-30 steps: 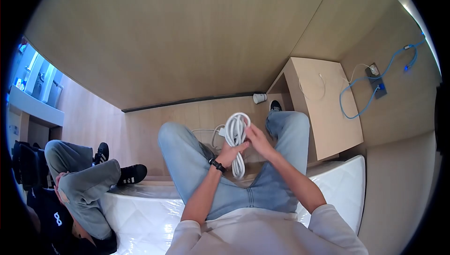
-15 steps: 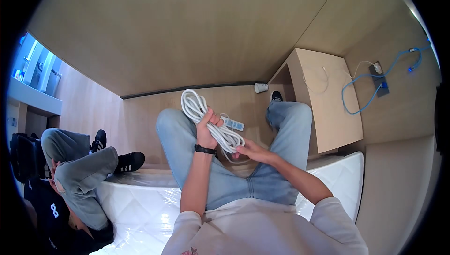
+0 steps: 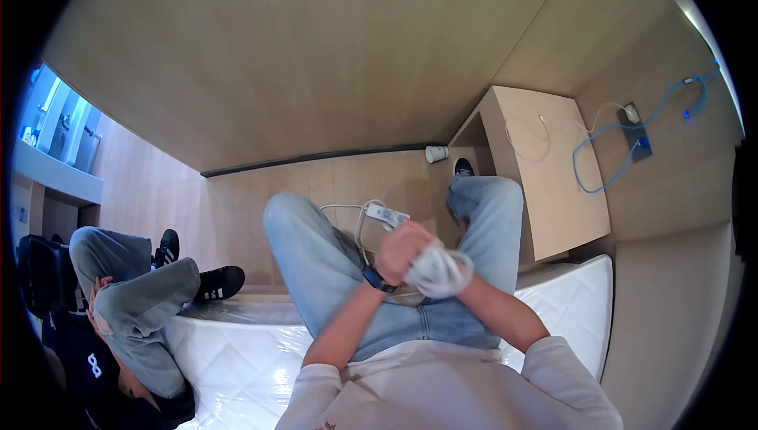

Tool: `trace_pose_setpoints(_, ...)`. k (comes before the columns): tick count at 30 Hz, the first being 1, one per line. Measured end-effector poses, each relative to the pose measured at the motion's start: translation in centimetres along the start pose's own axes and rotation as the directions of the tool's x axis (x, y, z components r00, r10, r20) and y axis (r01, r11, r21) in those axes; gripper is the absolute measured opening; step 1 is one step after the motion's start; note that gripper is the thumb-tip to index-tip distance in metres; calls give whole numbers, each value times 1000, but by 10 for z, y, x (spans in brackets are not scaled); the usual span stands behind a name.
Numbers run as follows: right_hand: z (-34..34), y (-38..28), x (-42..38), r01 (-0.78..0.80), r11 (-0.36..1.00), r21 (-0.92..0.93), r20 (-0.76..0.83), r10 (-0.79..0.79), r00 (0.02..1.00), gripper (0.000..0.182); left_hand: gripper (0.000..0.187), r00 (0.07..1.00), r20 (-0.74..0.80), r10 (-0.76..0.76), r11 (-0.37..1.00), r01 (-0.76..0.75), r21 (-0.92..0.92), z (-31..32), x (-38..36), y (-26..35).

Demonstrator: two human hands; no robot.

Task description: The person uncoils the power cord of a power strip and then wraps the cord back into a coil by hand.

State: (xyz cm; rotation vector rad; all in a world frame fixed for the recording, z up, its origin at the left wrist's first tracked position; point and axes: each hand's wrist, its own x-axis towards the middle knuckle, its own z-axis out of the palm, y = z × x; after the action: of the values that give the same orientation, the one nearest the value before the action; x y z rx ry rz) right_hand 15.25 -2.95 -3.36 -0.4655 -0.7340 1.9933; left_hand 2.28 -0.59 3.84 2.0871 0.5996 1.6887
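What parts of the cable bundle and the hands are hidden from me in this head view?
- Right hand: mostly hidden behind the coiled white cable; its grip cannot be judged.
- Left hand: fingers wrap the coil, covering how its loops lie.
- Power strip: too small to count sockets; where the cable joins it is hidden by the left hand.

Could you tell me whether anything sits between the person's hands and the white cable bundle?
Nothing visible does: the left hand grips the white cable bundle directly. The right hand is mostly hidden behind the bundle.

white cable (image 3: 439,269) bunched in thick loops above the lap; its power strip (image 3: 387,215) hangs beyond, near the floor
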Motion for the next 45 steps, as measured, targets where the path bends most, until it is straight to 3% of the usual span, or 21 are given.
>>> trace_pose_setpoints(2, -20, 6, -15, -223, 969, -103, -136, 209, 968, 47, 17, 982, 139, 125, 989, -134, 57, 3, -4, 6)
trace_pose_setpoints(4, 13, -38, 2, -625, 634, 455, -119, 739, 663, 52, 21, 931, 280, 235, 958, -270, 95, 6, -4, 10)
trace_pose_setpoints(6, 25, -45, -3, -578, 723, 379, -224, 678, 701, 55, 19, 930, 236, 283, 948, -309, 82, 11, -3, 15)
trace_pose_setpoints(8, 45, -68, -3, -491, 871, 12, -376, 459, 805, 53, 18, 920, 256, 298, 943, -325, 68, 14, -4, 15)
trace_pose_setpoints(13, 47, -86, 7, -434, 881, -190, -439, 319, 840, 57, 16, 882, 352, 315, 934, -353, 48, 16, -12, 8)
trace_pose_setpoints(16, 49, -99, 12, -272, 870, -410, -434, 76, 897, 65, 25, 847, 480, 229, 952, -298, 72, 15, -12, 9)
trace_pose_setpoints(18, 47, -110, 19, -163, 844, -511, -422, -82, 903, 67, 40, 906, 419, 52, 929, -198, 312, 10, -10, 11)
trace_pose_setpoints(20, 41, -121, 24, 9, 870, -494, -435, -256, 863, 67, 53, 942, 336, -5, 955, -95, 281, 16, -19, 0)
trace_pose_setpoints(21, 44, -129, 26, 36, 876, -481, -452, -284, 846, 69, 59, 916, 203, -345, 938, 340, 60, 14, -21, -4)
trace_pose_setpoints(22, 43, -134, 27, 37, 875, -482, -453, -285, 845, 69, 66, 733, 157, -662, 705, 680, -203, 12, -26, -10)
trace_pose_setpoints(23, 41, -138, 27, 56, 740, -670, -377, -404, 834, 70, 79, 542, 237, -806, 301, 721, -624, 10, -29, -26)
trace_pose_setpoints(24, 46, -141, 28, 69, 567, -821, -276, -499, 821, 70, 79, 541, 236, -807, 301, 721, -624, 11, -26, -28)
trace_pose_setpoints(26, 62, -137, 29, 34, 541, -840, -271, -474, 838, 71, 91, 666, 326, -671, 454, 717, -529, 13, -22, -27)
trace_pose_setpoints(27, 69, -131, 31, 62, 487, -871, -198, -464, 863, 70, 90, 683, 353, -640, 629, 729, -270, 12, -17, -19)
trace_pose_setpoints(30, 83, -112, 30, 9, 334, -942, -126, -380, 916, 68, 78, 574, 494, -653, 536, 811, -234, 18, -32, -22)
trace_pose_setpoints(33, 87, -92, 31, 40, 252, -967, -45, -321, 946, 71, 59, 509, 290, -810, 376, 832, -409, 23, -44, -16)
trace_pose_setpoints(36, 87, -89, 37, -52, 374, -926, -121, -163, 979, 80, 46, 496, 167, -852, 411, 831, -375, 16, -35, -17)
trace_pose_setpoints(38, 76, -87, 37, 48, 695, -717, -103, -173, 979, 86, 36, 571, 78, -817, 474, 742, -473, 14, -45, -30)
trace_pose_setpoints(40, 35, -78, 29, -7, 671, -742, -73, -71, 995, 87, 29, 242, 404, -882, -173, 632, -756, 0, -47, -37)
trace_pose_setpoints(43, 4, -54, 8, -160, 690, -705, -22, 204, 979, 75, 15, 255, 433, -865, -268, 494, -827, -3, -39, -43)
trace_pose_setpoints(45, 2, -43, -4, -504, 642, -578, -267, 435, 860, 62, 8, 298, 403, -866, -237, 465, -853, -4, -40, -51)
